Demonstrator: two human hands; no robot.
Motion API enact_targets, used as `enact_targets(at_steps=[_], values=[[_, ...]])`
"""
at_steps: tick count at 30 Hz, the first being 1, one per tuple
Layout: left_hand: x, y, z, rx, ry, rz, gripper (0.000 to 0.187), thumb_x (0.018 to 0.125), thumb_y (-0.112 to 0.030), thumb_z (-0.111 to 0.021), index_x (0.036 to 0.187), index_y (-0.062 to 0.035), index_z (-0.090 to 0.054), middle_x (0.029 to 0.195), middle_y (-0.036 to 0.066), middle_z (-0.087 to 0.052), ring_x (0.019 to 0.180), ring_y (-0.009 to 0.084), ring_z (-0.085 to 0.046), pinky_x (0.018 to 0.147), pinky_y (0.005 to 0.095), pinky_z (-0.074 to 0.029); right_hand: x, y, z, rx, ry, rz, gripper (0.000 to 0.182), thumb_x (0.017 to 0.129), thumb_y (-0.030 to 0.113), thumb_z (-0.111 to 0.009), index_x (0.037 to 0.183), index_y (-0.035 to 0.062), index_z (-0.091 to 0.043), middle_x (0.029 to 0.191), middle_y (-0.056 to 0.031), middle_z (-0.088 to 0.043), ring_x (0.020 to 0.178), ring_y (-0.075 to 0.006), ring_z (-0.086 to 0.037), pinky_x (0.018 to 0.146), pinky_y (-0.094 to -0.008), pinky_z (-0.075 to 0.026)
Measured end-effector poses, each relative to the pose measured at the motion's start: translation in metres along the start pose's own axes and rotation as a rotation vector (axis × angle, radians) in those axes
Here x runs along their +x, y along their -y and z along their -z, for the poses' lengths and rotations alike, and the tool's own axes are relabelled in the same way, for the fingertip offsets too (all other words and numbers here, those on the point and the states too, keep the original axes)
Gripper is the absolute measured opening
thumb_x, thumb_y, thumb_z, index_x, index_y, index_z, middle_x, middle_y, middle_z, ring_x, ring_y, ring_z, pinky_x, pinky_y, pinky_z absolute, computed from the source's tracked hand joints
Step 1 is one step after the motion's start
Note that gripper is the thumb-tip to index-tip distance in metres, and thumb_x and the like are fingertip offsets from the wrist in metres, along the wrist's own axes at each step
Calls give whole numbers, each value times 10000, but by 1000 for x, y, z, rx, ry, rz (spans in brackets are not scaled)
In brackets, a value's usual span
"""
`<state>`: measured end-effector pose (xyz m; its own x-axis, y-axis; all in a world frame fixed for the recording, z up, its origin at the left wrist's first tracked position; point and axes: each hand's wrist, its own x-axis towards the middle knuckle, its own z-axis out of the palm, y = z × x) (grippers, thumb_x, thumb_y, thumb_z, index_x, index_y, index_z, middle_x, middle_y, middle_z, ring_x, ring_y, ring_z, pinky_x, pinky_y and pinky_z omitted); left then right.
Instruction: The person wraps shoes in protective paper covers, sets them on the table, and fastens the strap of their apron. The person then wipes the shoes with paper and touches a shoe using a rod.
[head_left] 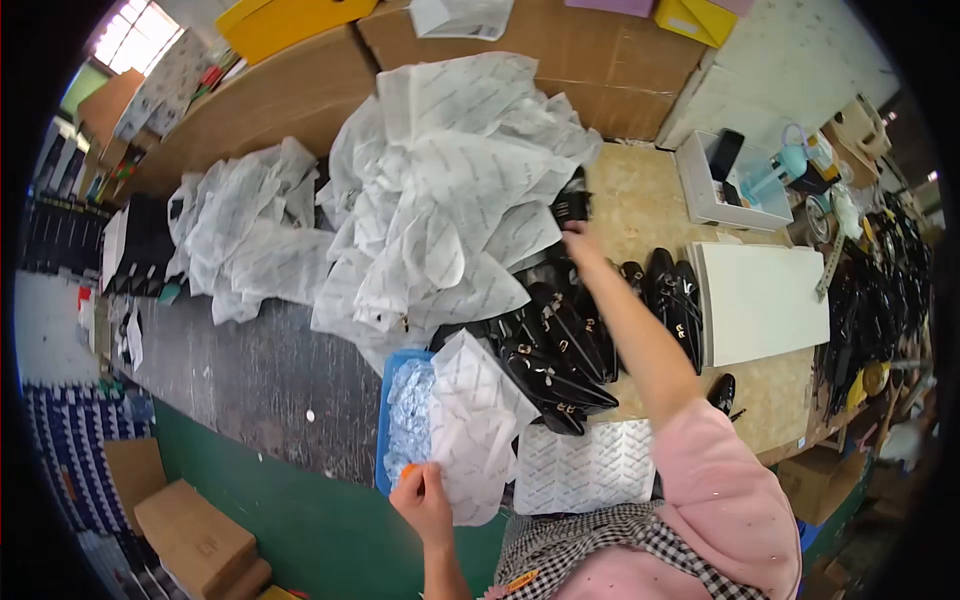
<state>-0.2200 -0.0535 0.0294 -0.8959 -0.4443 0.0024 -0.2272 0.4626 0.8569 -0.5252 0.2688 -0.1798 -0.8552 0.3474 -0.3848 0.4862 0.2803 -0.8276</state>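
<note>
One black shoe (571, 207) lies on the table (628, 190), just beyond the right hand (579, 243), on the side of the far edge. Its long axis seems to run from near edge to far edge, roughly in line with the reaching arm. The right hand is clearly the nearer one; its fingers are at the shoe's near end, but I cannot tell how far they are open, or whether they grip it.

The left hand (427, 507) is well apart, at the near edge, with thumb and finger close together beside a small orange thing (409, 471). It is next to a loose paper sheet (472, 425), and I cannot tell if it pinches it.

A heap of wrapping paper (450, 165) partly covers the shoe's left side. Nearer stands a pile of black shoes (560, 340). At the near edge, a blue basket (382, 440) contains crumpled clear plastic (408, 405), partly under the sheet. Toward the far right corner, a white box (735, 217) holds a phone (727, 152) and a bluish bottle (779, 171).
</note>
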Motion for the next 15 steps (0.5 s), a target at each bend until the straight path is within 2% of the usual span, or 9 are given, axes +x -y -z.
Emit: enact_targets(at_steps=[1, 3, 5, 7, 8, 9, 11, 13, 15], values=[[2, -2, 2, 31, 1, -30, 118, 856, 12, -616, 755, 73, -604, 608, 29, -482, 582, 86, -418, 541, 253, -339, -9, -13, 20, 396, 106, 26, 583, 808, 357, -724, 1255, 22, -557, 1181, -114, -617, 1162, -279, -547, 1023, -423, -403], [5, -1, 2, 69, 0, -102, 105, 854, 1, -637, 782, 76, -618, 599, 60, -474, 559, 124, -419, 525, 281, -327, -100, 21, 78, 651, 284, 32, 365, 911, 163, -614, 1249, 30, -573, 1247, -43, -592, 1135, -183, -555, 975, -329, -444], [10, -6, -1, 103, 24, -132, 104, 850, -9, -655, 792, 72, -626, 597, 67, -459, 552, 139, -411, 518, 294, -312, -176, 19, 114, 401, 211, 38, 344, 933, 145, -584, 1259, 38, -578, 1264, -54, -582, 1144, -177, -541, 1002, -314, -416], [10, -5, -5, 114, 22, -102, 105, 847, -15, -665, 796, 70, -631, 597, 70, -451, 550, 145, -407, 515, 298, -304, -215, 26, 145, -55, 109, 483, 252, 951, 151, -548, 1160, 17, -591, 1243, -65, -588, 1106, -185, -569, 984, -326, -424], [11, -4, -9, 81, 29, -126, 112, 851, -22, -668, 800, 70, -632, 603, 59, -451, 557, 133, -404, 517, 290, -304, -214, 13, 160, 287, 271, 497, 170, 975, 145, -485, 1035, 28, -592, 1236, -74, -596, 1149, -174, -534, 1013, -326, -382], [7, -4, -12, 41, 41, -151, 118, 856, -29, -671, 803, 70, -633, 608, 47, -452, 565, 122, -401, 519, 282, -303, -228, 38, 169, 230, 276, 534, 146, 968, 109, -431, 949, 39, -557, 1241, -88, -588, 1126, -172, -526, 1016, -309, -383], [-4, -8, -13, -1, 41, -132, 122, 863, -30, -667, 808, 74, -632, 614, 32, -453, 573, 106, -397, 521, 274, -303, -251, 76, 180, 213, 401, 464, 156, 945, 93, -440, 891, 27, -571, 1189, -101, -613, 1096, -189, -545, 988, -311, -401], [-15, -11, -6, -37, 42, -120, 127, 870, -31, -662, 812, 77, -631, 619, 18, -454, 581, 91, -392, 523, 267, -303, -267, 75, 164, -28, 381, 711, 163, 920, 73, -494, 966, 17, -640, 1139, -101, -631, 1058, -200, -579, 941, -319, -432], [-23, -8, 5, -73, -26, -123, 132, 886, -34, -658, 829, 83, -637, 633, -6, -462, 599, 62, -386, 531, 247, -308, -287, 44, 140, -235, 365, 657, 181, 915, 75, -536, 1042, 40, -661, 1141, -104, -639, 1050, -230, -606, 920, -337, -464]])
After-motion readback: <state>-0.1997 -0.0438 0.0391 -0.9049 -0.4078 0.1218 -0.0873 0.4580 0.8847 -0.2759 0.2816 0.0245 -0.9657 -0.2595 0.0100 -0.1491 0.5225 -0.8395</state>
